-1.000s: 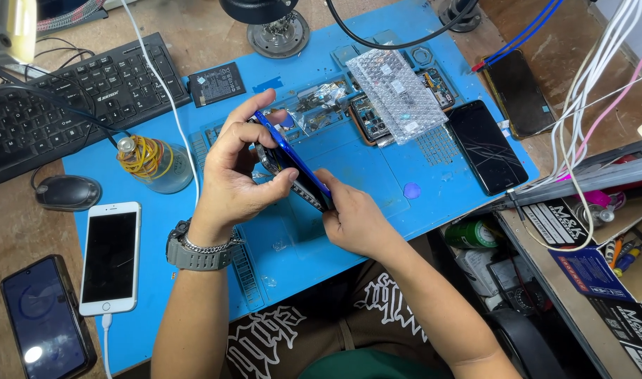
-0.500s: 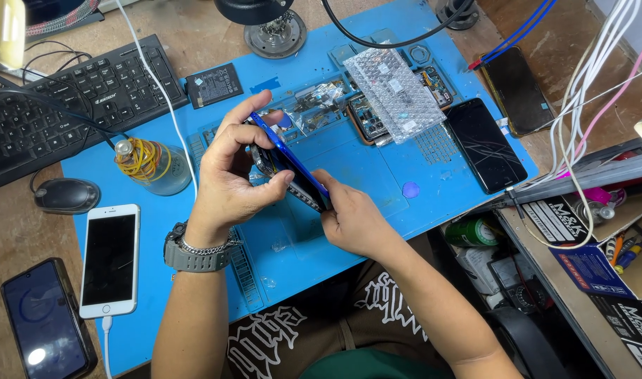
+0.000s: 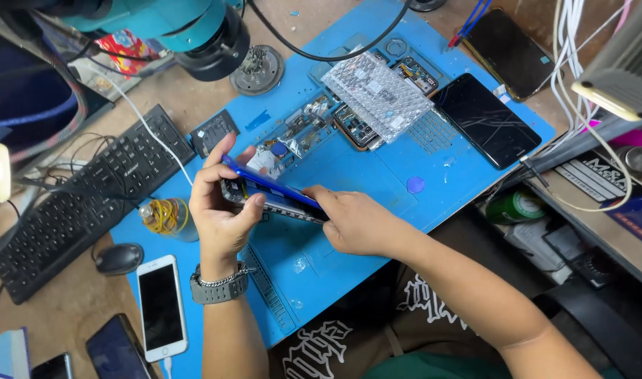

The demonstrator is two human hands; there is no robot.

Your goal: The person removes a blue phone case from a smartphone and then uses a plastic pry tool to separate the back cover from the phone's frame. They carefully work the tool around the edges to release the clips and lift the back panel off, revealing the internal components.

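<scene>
My left hand (image 3: 221,210) grips a blue smartphone (image 3: 268,189) whose back cover is lifted away from its body, above a blue work mat (image 3: 377,182). A metal-banded watch sits on that wrist. My right hand (image 3: 356,221) holds the phone's other end, fingers pinching at the seam between cover and body. The phone is tilted, its open edge towards me. Whether a tool is in my right fingers is hidden.
On the mat lie a bubble-wrapped part (image 3: 375,95), an opened phone (image 3: 356,126), a cracked black phone (image 3: 486,119) and a jar of yellow wire (image 3: 168,217). A white phone (image 3: 161,307), mouse (image 3: 118,258), keyboard (image 3: 75,200) and microscope (image 3: 187,28) are at the left.
The view has tilted and moved closer to the bench. Both hands still hold the phone. The cover's gap looks slightly wider.
</scene>
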